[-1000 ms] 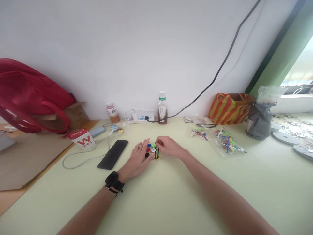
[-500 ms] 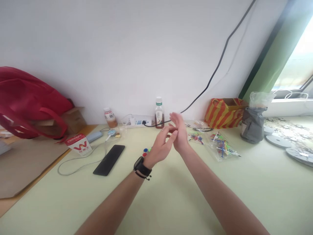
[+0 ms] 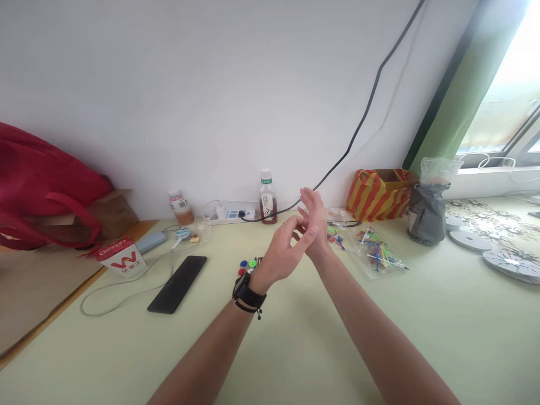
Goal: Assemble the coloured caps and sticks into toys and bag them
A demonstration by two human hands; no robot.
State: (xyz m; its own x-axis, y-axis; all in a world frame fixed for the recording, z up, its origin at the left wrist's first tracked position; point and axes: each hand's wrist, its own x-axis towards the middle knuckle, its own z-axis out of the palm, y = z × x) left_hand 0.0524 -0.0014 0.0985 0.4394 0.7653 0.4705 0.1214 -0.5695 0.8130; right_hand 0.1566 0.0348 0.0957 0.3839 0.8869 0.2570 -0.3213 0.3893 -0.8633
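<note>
My left hand [image 3: 287, 246], with a black watch [image 3: 248, 291] and a cord bracelet on its wrist, rests against my right hand above the table. Its fingers are slightly bent, with the thumb apart and a ring on one finger; no object shows in it. My right hand [image 3: 315, 225] is raised with palm turned toward the left one and fingers stretched out. Behind my left wrist lie small blue, green and red plastic pieces [image 3: 252, 263], partly hidden. Beyond my right wrist are clear bags of colourful plastic parts [image 3: 375, 253].
A black phone-like slab [image 3: 177, 284], a red-and-white box [image 3: 122, 257] and a grey cable lie left. Two bottles, one a dark drink bottle [image 3: 268, 199], and a power strip [image 3: 236, 212] line the wall. Right stand a striped bag [image 3: 375, 197], grey bag [image 3: 427, 214] and grey discs [image 3: 512, 264].
The view has shifted slightly, so the table items appear further left. My hands stay together, and the small coloured pieces behind my left wrist show more.
</note>
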